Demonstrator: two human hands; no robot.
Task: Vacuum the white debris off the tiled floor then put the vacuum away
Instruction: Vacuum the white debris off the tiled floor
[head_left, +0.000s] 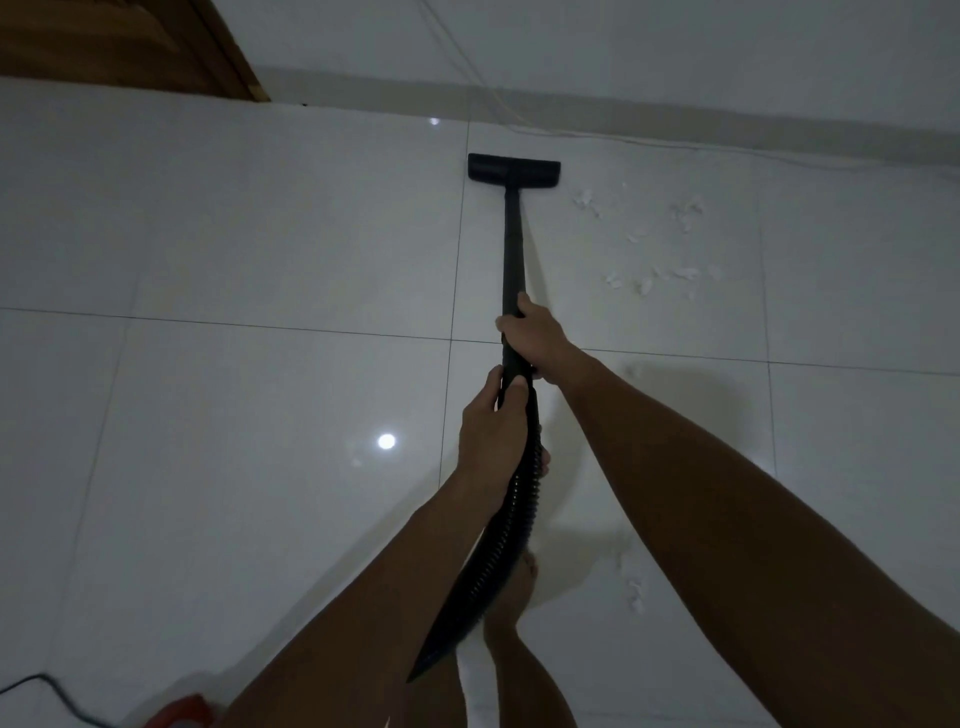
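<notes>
The black vacuum wand (511, 244) is being gripped by both hands. The right hand (530, 332) is being wrapped around the wand higher up, fingers curled round it. The left hand (491, 426) is being closed around the lower end where the ribbed hose (506, 525) joins. The floor head (514, 169) is being rested flat on the tiled floor (234, 234), near the far wall's skirting. White debris (649, 244) is being left scattered just right of the wand, apart from the head; more bits (635, 595) are lying nearer the person's feet. A red vacuum body (182, 714) and black cable (47, 691) are being seen at bottom left. A wooden door (119, 41) is being shown top left.
</notes>
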